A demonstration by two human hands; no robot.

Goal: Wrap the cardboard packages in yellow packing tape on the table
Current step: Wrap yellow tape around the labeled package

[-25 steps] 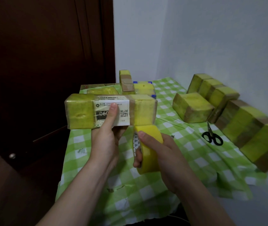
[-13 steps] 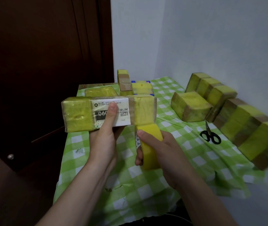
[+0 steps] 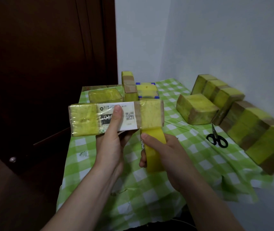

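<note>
Presently lifted clear of the checked tablecloth (image 3: pixel 199 164), not resting on it: cardboard package (image 3: pixel 151 114), long side to the camera, yellow bands at both ends, white label (image 3: pixel 129 112) across the middle. Gripped by the left hand (image 3: pixel 111 144), thumb pressed flat over the label, other fingers underneath and out of sight. Just below its right end, touching the lower edge: tape roll (image 3: pixel 153 150), clasped by the right hand (image 3: pixel 166 155), thumb across the roll's rim, fingers wrapped round behind. Seemingly a strip run up from the roll onto the right band.

Likely to go wrong: pulling at a slant, so wrinkling the tape or drifting it over the label's code; tugging hard against a one-handed hold and twisting the package loose; leaving slack to fold sticky side onto itself.

Further out: scissors (image 3: pixel 217 139) lying on the cloth to the right, near a row of taped packages (image 3: pixel 249 130) along the wall; a far cluster of packages (image 3: pixel 146 90) at the table's back end.
</note>
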